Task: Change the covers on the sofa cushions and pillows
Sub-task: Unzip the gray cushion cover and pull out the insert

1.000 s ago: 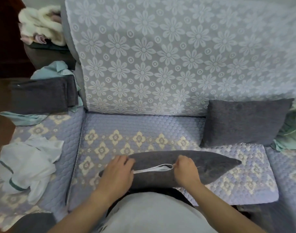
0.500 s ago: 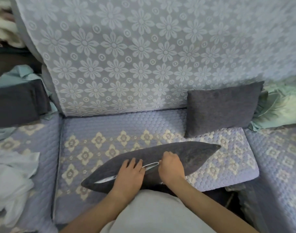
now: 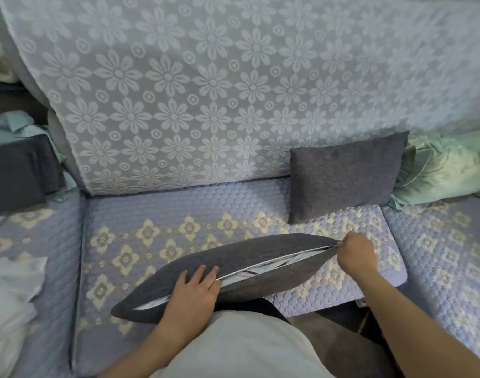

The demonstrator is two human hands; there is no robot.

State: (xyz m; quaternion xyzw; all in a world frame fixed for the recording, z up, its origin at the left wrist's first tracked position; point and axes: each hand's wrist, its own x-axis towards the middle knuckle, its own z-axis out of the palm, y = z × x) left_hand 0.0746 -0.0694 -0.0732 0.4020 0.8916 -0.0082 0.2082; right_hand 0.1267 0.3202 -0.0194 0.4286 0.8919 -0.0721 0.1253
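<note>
A dark grey pillow [image 3: 260, 255] lies across the front of the quilted lilac seat cushion [image 3: 157, 214], its zipper side facing me. The zipper gapes along most of its length and a white inner shows through. My left hand [image 3: 191, 293] lies on the pillow's left part with fingers spread flat, holding it down. My right hand [image 3: 354, 252] pinches the zipper pull at the pillow's right tip. A second dark grey pillow [image 3: 342, 175] leans upright against the flower-patterned backrest.
A pale green crumpled cover [image 3: 446, 170] lies at the right beside the upright pillow. Folded dark grey fabric [image 3: 18, 175] sits at the left, with white cloth [image 3: 9, 304] heaped below it. The backrest [image 3: 206, 91] has a white lace throw.
My right hand has slid the zipper pull from the pillow's middle to its right tip, opening the zipper. My left hand stayed pressed on the pillow. The view shifted right.
</note>
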